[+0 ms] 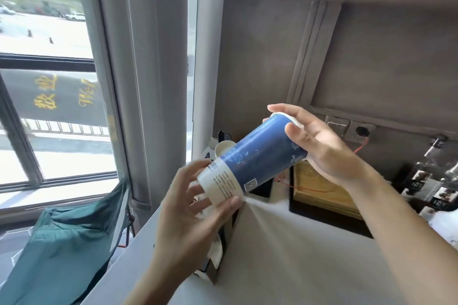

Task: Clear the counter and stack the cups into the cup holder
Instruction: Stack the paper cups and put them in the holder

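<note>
A blue and white paper cup (255,158) is held tilted above the white counter (297,255), rim up to the right, white base down to the left. My right hand (319,146) grips its rim end. My left hand (198,203) holds the white base with thumb and fingers. Just behind the cup, the rim of another pale cup (224,146) shows near the wall. Under my left hand a dark box-like holder (223,250) with white paper in it stands at the counter's left edge; its inside is mostly hidden.
A wooden tray with a black frame (322,195) lies on the counter by the wall, with a red wire (304,189) across it. Dark bottles and packets (431,181) stand at right. A green folding chair (64,242) sits below the window at left.
</note>
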